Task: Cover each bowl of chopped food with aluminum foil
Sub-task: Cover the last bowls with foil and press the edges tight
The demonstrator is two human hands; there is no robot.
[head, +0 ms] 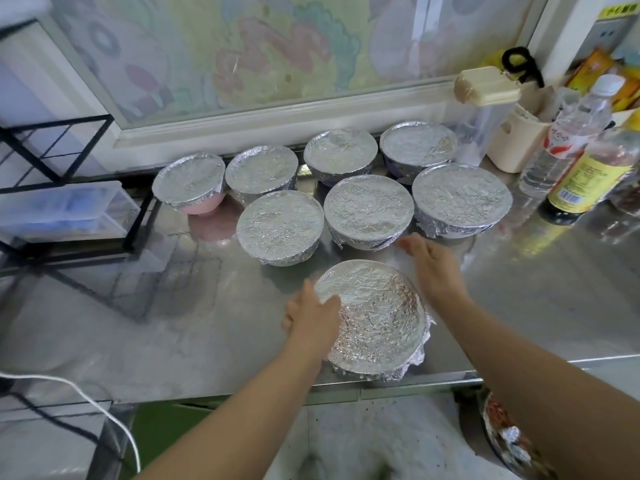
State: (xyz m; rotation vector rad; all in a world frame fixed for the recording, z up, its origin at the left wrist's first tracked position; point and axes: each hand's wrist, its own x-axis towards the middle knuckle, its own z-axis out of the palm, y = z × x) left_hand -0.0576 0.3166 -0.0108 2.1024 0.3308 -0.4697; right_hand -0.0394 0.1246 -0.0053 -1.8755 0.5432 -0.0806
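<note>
The nearest foil-covered bowl stands by the front edge of the steel counter, its foil crimped down the sides. My left hand rests against its left rim, with the thumb lying on the foil top and the fingers blurred along the edge. My right hand hovers just past the far right rim with its fingers straight, holding nothing. Behind stand several more foil-covered bowls in two rows, among them a near middle one and a pink one at far left.
A black wire rack with a clear plastic box fills the left. At back right are a water bottle, a dark sauce bottle, a cream holder and a clear dispenser. A white cable hangs below.
</note>
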